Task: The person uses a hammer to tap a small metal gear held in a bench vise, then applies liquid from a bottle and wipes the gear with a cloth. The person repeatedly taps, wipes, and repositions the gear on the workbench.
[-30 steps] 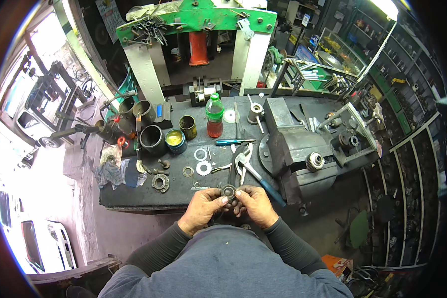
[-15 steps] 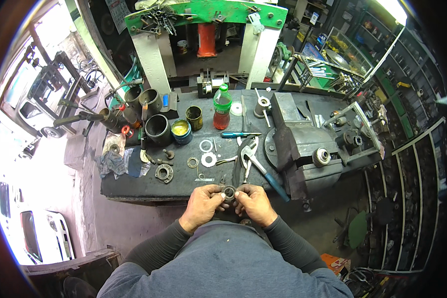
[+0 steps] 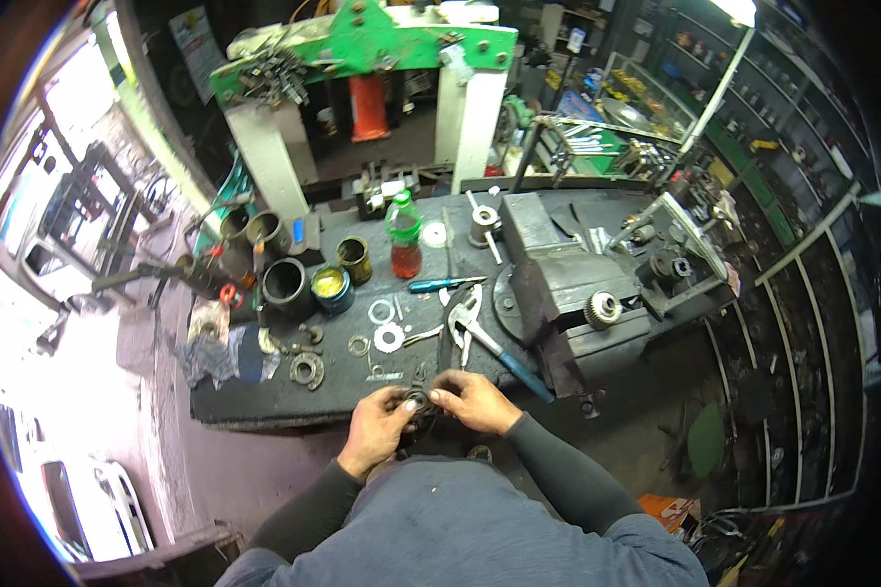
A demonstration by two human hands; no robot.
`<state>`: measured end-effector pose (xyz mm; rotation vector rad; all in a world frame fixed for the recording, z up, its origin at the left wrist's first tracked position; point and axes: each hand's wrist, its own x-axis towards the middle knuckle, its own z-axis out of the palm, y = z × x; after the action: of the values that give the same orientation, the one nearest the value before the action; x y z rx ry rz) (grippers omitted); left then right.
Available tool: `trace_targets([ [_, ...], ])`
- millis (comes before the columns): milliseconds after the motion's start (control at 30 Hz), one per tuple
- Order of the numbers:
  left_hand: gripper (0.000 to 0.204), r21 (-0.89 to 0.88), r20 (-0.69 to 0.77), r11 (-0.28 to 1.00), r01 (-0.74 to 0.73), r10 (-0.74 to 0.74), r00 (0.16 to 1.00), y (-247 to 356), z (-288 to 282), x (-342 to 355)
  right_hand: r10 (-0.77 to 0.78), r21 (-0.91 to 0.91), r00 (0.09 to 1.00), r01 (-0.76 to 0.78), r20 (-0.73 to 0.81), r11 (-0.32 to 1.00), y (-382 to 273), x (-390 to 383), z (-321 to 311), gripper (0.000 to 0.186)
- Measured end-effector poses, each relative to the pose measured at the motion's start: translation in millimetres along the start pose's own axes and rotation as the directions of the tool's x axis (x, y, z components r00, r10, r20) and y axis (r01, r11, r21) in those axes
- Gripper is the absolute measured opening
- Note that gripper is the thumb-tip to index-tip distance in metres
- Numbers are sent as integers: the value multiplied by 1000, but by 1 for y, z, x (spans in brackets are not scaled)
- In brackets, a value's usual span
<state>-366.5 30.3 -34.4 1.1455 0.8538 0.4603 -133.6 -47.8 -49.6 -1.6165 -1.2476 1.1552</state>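
Between my left hand and my right hand, a small dark metal ring part is pinched at the bench's front edge, partly covered by my fingers. Just beyond it lie a white toothed washer, a thin pale ring, a small brass-coloured ring and a flanged metal fitting. Large pliers with blue handles lie right of my hands, near a dark-wrapped tool and a blue screwdriver.
The dark workbench holds a heavy vise with a gear, several cans, a green-capped bottle and rags. A green press frame stands behind; a metal rack is at right.
My right hand has shifted left and turned over the ring, and the ring is more covered now. Both hands sit further left in the view; the scene has shifted with the camera.
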Motion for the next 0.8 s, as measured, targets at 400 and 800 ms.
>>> trace_targets([
  [400, 41, -478, -143, 877, -47, -25, 989, -31, -82, 2, -62, -744, 897, -324, -439, 584, 147, 113, -38, 41],
  [800, 33, 40, -205, 937, -347, 348, 915, 27, -34, 66, -143, 1, 916, 155, -375, 988, 5, -44, -64, 45],
])
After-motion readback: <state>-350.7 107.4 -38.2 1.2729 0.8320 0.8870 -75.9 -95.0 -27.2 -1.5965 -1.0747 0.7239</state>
